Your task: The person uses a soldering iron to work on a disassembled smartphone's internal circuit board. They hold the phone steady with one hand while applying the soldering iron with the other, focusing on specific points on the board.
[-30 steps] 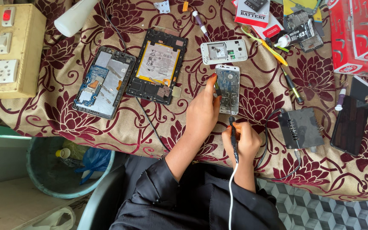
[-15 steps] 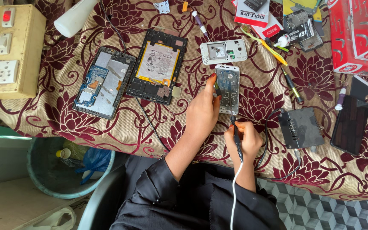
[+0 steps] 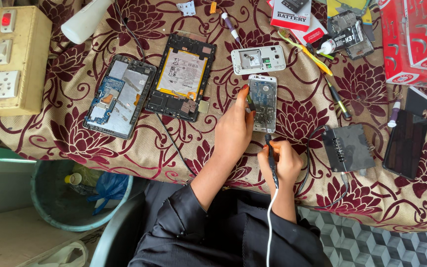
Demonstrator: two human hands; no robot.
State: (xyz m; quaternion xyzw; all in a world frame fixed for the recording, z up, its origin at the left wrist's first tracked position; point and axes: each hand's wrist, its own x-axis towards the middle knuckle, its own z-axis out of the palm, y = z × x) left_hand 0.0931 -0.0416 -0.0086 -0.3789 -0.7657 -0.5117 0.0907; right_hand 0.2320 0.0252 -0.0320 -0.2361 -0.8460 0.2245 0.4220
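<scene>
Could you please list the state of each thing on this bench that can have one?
Small phone: back off, board exposed, left hand steadying it.
Soldering iron: gripped in right hand, tip near the phone.
Two tablets: opened, insides showing.
White phone shell: empty, lying open.
Switchboard: red indicator lit.
Dark phone: screen off.

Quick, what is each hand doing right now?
Left hand: steadying the small opened phone.
Right hand: closed around a thin black corded tool.

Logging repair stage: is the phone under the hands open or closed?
Open: the phone lies with its back cover off, circuit board showing.
</scene>
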